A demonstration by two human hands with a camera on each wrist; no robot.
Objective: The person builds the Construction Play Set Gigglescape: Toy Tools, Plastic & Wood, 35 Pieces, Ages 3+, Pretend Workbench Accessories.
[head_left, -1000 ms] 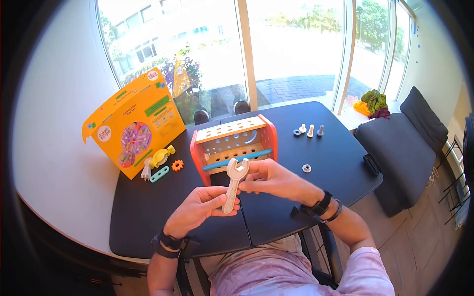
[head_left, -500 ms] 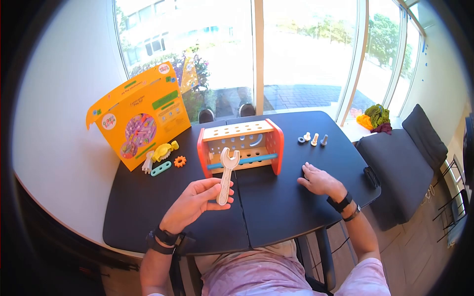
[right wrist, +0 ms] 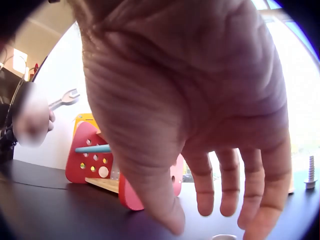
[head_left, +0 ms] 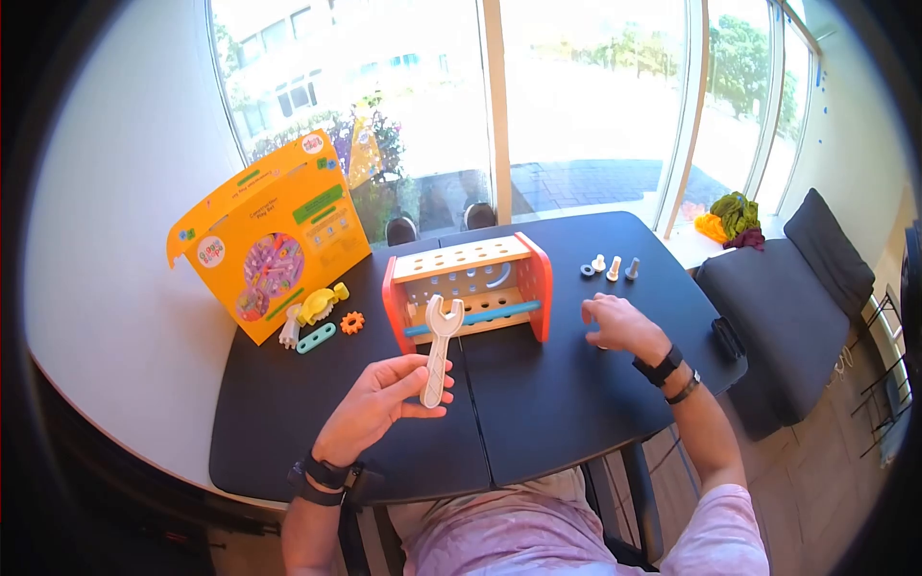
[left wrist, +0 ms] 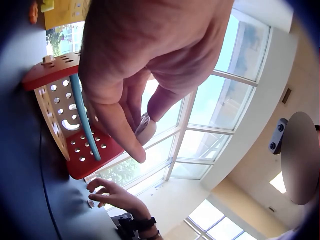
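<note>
My left hand pinches a pale toy wrench by its handle, with the forked head tilted up. The wrench overlaps the toy workbench, which has red ends and a blue bar. Over the right part of the table, my right hand hangs palm down with its fingers loosely bent. Nothing shows between those fingers in the right wrist view. A small light nut lies just below the fingertips, mostly cut off by that view's lower edge.
Beyond the right hand, several small bolts stand beside a dark ring. At the left, a yellow box stands behind a yellow toy piece, a teal strip and an orange gear. Windows line the far side.
My right hand has let go of the wrench and moved right, to over the nut; its fingers then bent downward. The left hand keeps the wrench, shifted slightly left.
</note>
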